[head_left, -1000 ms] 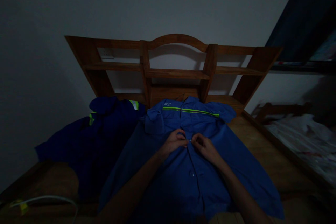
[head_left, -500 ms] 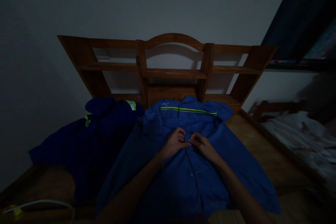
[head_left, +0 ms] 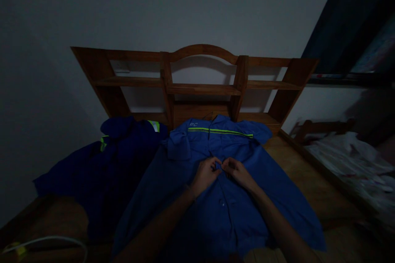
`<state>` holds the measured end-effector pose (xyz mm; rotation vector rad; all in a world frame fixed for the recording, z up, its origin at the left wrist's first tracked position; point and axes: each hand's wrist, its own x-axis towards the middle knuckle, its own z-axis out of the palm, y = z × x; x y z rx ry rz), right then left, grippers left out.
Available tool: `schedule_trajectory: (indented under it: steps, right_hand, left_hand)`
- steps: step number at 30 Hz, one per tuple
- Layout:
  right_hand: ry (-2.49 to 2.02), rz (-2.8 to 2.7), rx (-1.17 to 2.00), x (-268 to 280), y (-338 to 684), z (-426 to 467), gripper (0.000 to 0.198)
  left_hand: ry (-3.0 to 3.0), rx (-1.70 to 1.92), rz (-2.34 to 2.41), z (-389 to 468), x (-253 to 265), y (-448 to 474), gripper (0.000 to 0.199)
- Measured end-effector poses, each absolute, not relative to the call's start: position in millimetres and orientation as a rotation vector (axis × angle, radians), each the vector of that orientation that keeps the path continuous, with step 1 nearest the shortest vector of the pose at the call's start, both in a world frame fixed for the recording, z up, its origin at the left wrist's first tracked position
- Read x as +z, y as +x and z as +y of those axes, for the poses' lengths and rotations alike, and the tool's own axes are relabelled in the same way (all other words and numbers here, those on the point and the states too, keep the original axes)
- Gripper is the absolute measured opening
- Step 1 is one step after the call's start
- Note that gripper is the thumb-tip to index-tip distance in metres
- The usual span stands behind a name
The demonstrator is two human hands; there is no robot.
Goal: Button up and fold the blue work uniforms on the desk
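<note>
A blue work jacket [head_left: 185, 218] with a yellow-green stripe across its chest lies spread out, front side up, on a wooden desk. My left hand [head_left: 207, 174] is closed in a pinch on the jacket's front edge, near the middle. Right beside it, my right hand [head_left: 237, 172] pinches the other side of the front opening. The fingertips nearly meet, and whatever button is between them is hidden. Lower on the front a small shiny button [head_left: 222, 202] shows. Below the hands the two front edges lie close together.
A darker blue garment [head_left: 123, 164] with reflective bands lies to the left. Behind stands a wooden shelf unit [head_left: 203, 89] against the wall. White plastic bags [head_left: 354, 156] are at the right, beyond the desk's raised edge. A pale cable [head_left: 49, 237] curves at lower left.
Both hands have shifted slightly on the jacket front, and their fingertips have drawn closer together. The button seen between them before is now covered. The view has tilted a little.
</note>
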<state>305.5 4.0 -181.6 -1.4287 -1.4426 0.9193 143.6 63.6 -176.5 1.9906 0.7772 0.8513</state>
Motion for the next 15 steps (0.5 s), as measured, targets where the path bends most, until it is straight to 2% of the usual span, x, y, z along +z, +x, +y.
schedule_trajectory:
  steps: [4,9,12,15]
  right_hand:
    - [-1.464,-1.407,0.704,-171.7,304.9,3.6,0.018]
    - [-1.523,-1.502,0.362,-127.6,296.8,-34.3,0.018]
    - [-1.56,-1.604,0.309,-112.2,282.7,-78.8,0.019]
    - [-1.636,-1.705,0.265,-122.9,265.2,-118.3,0.017]
  left_hand:
    - [1.967,0.828,0.786,69.7,-179.7,143.7,0.019]
    - [1.912,0.765,0.665,75.8,-183.2,141.0,0.02]
    - [1.908,0.717,0.629,78.4,-184.0,139.1,0.02]
    - [1.95,0.707,0.705,75.3,-178.7,138.9,0.021]
